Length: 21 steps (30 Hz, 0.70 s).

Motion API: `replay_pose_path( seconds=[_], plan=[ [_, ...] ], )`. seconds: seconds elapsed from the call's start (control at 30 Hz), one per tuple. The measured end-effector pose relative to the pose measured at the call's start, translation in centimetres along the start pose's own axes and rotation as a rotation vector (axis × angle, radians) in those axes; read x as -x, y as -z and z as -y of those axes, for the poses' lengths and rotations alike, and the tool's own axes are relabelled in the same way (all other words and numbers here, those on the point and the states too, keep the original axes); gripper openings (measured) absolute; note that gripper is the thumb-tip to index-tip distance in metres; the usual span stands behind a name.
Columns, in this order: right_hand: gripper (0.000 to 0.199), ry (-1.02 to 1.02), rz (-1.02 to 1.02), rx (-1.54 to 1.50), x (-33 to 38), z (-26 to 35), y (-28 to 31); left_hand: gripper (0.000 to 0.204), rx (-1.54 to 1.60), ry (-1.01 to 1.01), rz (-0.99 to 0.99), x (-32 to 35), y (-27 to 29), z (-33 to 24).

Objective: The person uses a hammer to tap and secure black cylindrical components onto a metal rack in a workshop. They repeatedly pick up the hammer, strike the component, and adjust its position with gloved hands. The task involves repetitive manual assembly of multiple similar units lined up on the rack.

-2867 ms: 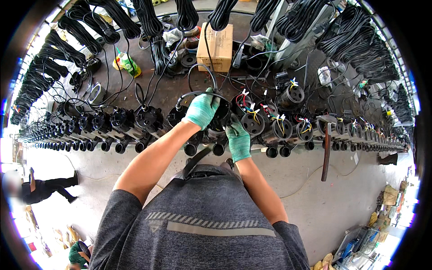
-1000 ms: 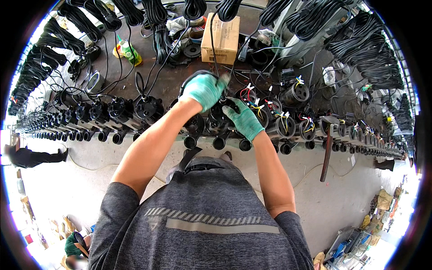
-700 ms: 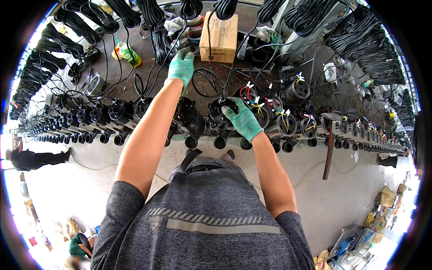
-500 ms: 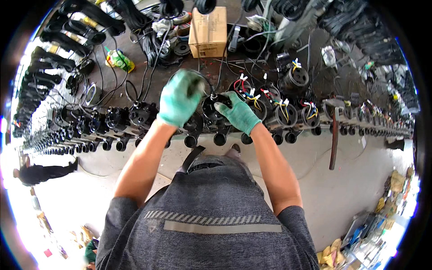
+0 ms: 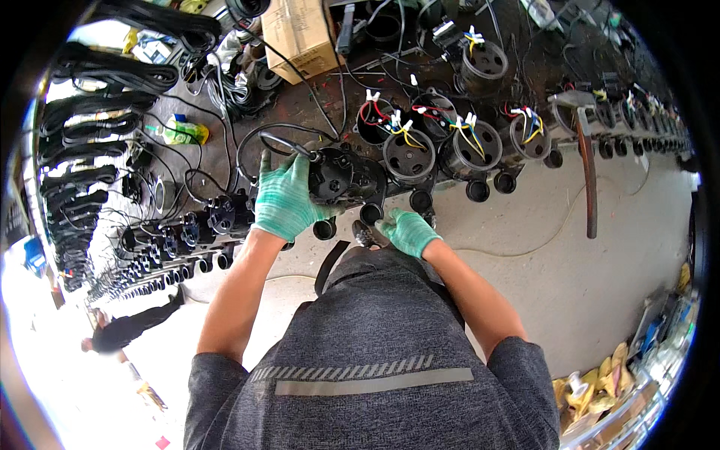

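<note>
- Black pump housing point(image 5: 341, 176): it lies in the front row at the bench edge, straight ahead of the person's chest, its outlet stubs pointing down toward the floor and its long axis running bench-inward to edge.
- Black cable point(image 5: 289, 142): it loops off the housing's upper left corner.
- Left hand point(image 5: 283, 199): gloved green, wrapped around the housing's left flank; this is the nearer, gripping hand.
- Right hand point(image 5: 407, 231): gloved, just below the housing, fingers curled on a small dark part I cannot identify.
- Open motor cans point(image 5: 409, 154): with coloured wires, lined up to the right.
- Cardboard box point(image 5: 300, 34): well behind.
</note>
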State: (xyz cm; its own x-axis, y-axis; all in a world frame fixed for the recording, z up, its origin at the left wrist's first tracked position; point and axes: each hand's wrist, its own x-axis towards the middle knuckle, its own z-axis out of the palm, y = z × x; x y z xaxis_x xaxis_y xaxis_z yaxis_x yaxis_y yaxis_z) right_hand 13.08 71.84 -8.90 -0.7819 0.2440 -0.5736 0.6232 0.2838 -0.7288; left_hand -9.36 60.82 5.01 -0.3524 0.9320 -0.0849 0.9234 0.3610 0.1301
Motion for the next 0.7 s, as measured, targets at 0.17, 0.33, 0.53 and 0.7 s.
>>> replay_pose_path(
  seconds=[0.17, 0.33, 0.53, 0.7],
  plan=[
    [0.044, -0.108, 0.03, -0.408, -5.6, -3.5, -6.0, 0.101, 0.041, -0.015, 0.051, -0.9, -0.5, 0.4],
    [0.034, -0.272, 0.13, -0.851, -6.1, -2.7, -6.2, 0.098, -0.016, 0.017, 0.095, -0.9, -0.6, 0.7],
    [0.031, -0.032, 0.112, -0.495, -8.9, -5.0, -8.8, 0.109, -0.05, 0.043, 0.202, -1.8, 0.6, 0.3],
    [0.035, -0.197, 0.089, -0.424, -8.9, -4.1, -7.6, 0.106, 0.002, 0.019, 0.212, -1.8, 0.3, 0.9]
  ],
)
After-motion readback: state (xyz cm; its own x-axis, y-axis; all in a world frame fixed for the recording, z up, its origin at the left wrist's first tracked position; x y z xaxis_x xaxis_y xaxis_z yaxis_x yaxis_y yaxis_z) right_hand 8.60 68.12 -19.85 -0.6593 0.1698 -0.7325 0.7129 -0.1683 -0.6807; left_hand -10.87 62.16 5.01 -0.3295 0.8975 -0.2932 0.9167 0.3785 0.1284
